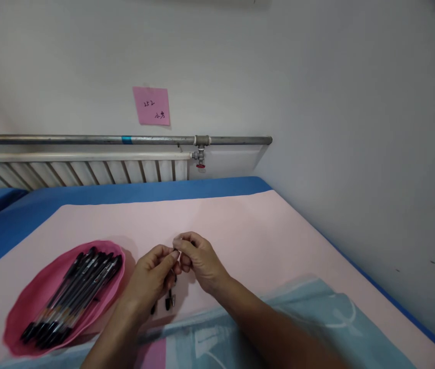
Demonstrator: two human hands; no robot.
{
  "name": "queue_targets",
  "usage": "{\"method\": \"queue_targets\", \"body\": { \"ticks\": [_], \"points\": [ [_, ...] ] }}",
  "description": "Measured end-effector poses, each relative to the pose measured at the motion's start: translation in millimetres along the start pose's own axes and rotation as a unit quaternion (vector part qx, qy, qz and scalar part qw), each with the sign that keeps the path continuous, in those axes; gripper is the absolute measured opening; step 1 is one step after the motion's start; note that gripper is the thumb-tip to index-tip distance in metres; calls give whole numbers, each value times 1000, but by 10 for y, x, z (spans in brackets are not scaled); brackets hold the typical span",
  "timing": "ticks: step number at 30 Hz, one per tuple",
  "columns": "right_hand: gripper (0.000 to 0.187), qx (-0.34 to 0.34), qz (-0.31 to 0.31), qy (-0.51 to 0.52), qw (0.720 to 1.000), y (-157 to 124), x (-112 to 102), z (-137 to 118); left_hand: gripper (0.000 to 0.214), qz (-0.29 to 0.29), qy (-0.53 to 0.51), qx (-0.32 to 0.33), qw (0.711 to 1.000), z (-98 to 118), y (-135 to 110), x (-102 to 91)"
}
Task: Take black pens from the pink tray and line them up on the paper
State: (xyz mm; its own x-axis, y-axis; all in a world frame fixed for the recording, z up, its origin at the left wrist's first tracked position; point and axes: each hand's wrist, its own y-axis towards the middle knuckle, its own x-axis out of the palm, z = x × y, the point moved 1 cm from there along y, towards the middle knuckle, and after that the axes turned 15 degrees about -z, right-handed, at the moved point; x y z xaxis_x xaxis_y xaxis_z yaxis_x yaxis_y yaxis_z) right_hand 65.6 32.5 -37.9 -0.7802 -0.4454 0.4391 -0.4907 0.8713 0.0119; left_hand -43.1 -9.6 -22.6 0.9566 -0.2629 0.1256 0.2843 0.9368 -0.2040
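My left hand (155, 271) and my right hand (198, 257) meet over the pink tabletop, fingertips pinched close together. Between them is something small and dark, mostly covered by the fingers, so I cannot tell what it is. Just below the hands lie a few small black pen parts (169, 301), partly hidden behind my left hand. To the left stands a pink oval basket (13, 312) with a wavy rim, and a bundle of several black pens (77, 292) lies in it at a slant.
Light blue patterned cloth (275, 318) covers the near edge, under my forearms. The pink surface (233, 215) has a blue border (156, 190). Behind it run a metal pipe (86, 139) with a valve, a radiator (67, 171) and a wall bearing a pink note (152, 106).
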Motion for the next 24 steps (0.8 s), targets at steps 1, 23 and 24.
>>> {"method": "queue_targets", "body": {
  "ticks": [1,23,24],
  "points": [
    [20,-3,11,-11,1000,-3,3,4,28,-2,2,5,1000,1,-1,8],
    [20,24,-58,102,993,-5,12,-22,29,13,-6,3,1000,42,-10,29],
    [21,26,-66,99,993,-2,12,-19,29,15,-5,2,1000,42,-9,27]
  ]
}}
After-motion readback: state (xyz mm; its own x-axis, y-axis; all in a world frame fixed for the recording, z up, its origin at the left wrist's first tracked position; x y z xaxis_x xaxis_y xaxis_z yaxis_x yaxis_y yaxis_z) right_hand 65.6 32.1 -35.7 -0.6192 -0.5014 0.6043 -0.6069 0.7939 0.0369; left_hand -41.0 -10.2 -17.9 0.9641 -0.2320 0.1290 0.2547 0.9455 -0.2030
